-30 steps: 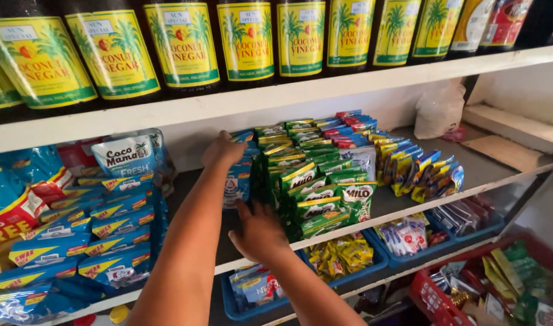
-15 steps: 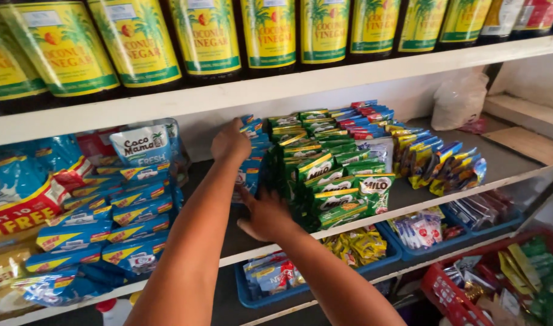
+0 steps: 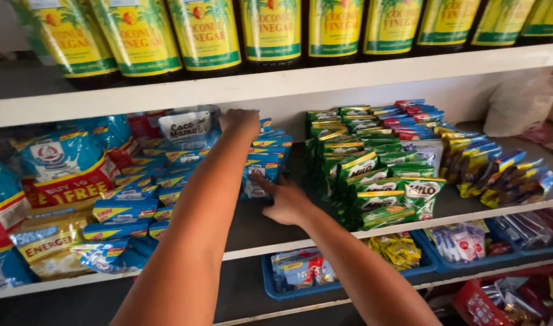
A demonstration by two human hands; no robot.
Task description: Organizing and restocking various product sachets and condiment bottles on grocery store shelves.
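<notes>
Change since earlier frames: both hands now sit a little further left in view, and the green sachet block has slid right with the camera; left hand stays up at the top of the blue stack, right hand stays low at its front.
Thing in hand: row of blue sachet packs [image 3: 265, 163], standing on edge on the middle shelf [image 3: 324, 236], between the blue-and-yellow packets and the green sachets.
Long axis: row runs front to back into the shelf; each pack stands upright, faces toward the shelf edge.
Direction from hands: straight ahead, at the fingertips; both hands touch it.
Left hand [image 3: 240, 121]: curled over the top rear of the row, close under the upper shelf board [image 3: 276, 84]; whether it pinches a pack, cannot tell.
Right hand [image 3: 285, 202]: fingers spread, flat against the lower front pack, not closed round anything.
Nearer hand: right is at the front face; left reaches deeper and higher.
Hands relative: apart, one above the other, row between them.
Left neighbour: blue-and-yellow packets [image 3: 128, 208], stacked flat, just beside.
Right neighbour: green sachets [image 3: 373, 181], a gap of bare shelf between.
Above: green-and-yellow labelled bottles [image 3: 270, 30] in a row.
Below: blue tray [image 3: 276, 288] with mixed sachets.
</notes>
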